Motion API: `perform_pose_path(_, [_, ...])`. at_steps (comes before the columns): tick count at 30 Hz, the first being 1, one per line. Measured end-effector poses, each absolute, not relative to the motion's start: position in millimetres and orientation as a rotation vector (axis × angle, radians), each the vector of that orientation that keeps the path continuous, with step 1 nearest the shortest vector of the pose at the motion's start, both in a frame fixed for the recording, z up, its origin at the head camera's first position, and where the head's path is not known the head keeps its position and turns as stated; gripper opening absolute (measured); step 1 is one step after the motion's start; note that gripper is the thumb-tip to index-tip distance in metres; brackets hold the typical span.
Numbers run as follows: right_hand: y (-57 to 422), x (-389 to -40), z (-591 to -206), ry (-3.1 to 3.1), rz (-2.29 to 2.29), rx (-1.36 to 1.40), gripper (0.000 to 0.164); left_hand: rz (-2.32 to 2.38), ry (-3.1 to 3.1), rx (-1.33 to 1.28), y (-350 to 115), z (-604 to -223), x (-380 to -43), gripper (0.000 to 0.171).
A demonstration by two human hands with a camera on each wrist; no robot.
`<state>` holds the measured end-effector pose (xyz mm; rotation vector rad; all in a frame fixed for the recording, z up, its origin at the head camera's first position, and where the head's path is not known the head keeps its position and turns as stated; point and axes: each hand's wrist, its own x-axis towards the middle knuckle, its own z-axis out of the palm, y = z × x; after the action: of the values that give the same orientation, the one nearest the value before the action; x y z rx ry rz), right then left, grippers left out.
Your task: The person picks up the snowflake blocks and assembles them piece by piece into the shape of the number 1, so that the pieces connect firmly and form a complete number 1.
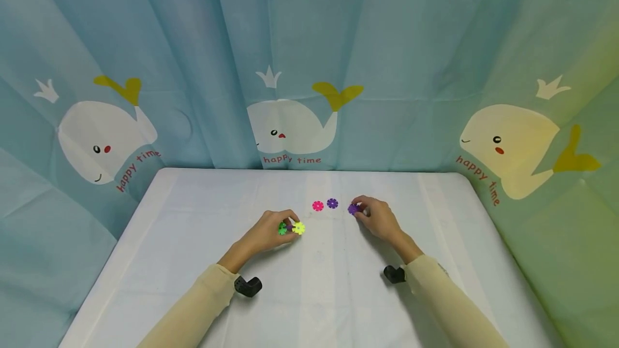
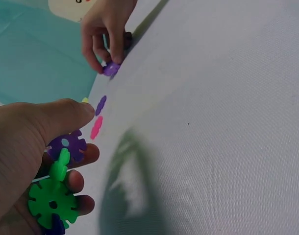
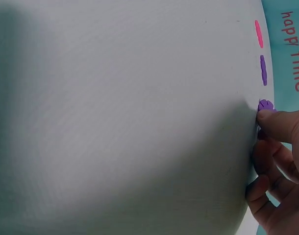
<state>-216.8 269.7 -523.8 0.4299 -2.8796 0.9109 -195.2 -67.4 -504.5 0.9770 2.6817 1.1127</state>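
My left hand [image 1: 272, 230] holds a cluster of joined notched plastic discs over the table's middle. A yellow disc [image 1: 299, 228] faces the head camera, beside a green disc [image 1: 282, 228]. The left wrist view shows a purple disc [image 2: 66, 147] under the thumb, a green disc [image 2: 52, 203] below it, and a dark blue piece at the bottom, partly hidden. Farther right, my right hand [image 1: 379, 218] pinches a single purple disc [image 3: 265, 105] between thumb and fingers, close to the tabletop. On the table left of that hand lie a second purple disc [image 1: 332, 203] and a pink disc [image 1: 317, 205].
The white-covered table [image 1: 338, 294] ends at a far edge just beyond the flat discs. Behind it hangs a blue curtain [image 1: 300, 26] with whale prints. A black device [image 1: 249, 286] sits at the left wrist and another black device [image 1: 394, 274] at the right.
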Motion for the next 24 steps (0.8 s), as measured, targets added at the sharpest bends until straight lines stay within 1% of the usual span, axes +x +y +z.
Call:
perform_pose_path(7, [272.2, -215.6, -521.6, -2.87, 0.934, 0.457, 0.033, 1.12, 2.68, 0.975, -66.8, -503.7, -196.2, 0.027])
perform_pose_path(14, [276.0, -213.6, -520.6, -2.853, 0.975, 0.451, 0.03, 1.117, 2.677, 0.968, -64.9, -501.2, -196.2, 0.026])
perform_pose_path(24, [279.3, -200.5, -512.3, -2.755, 1.094, 0.458, 0.029, 1.102, 2.662, 0.948, -61.6, -496.4, -198.0, 0.027])
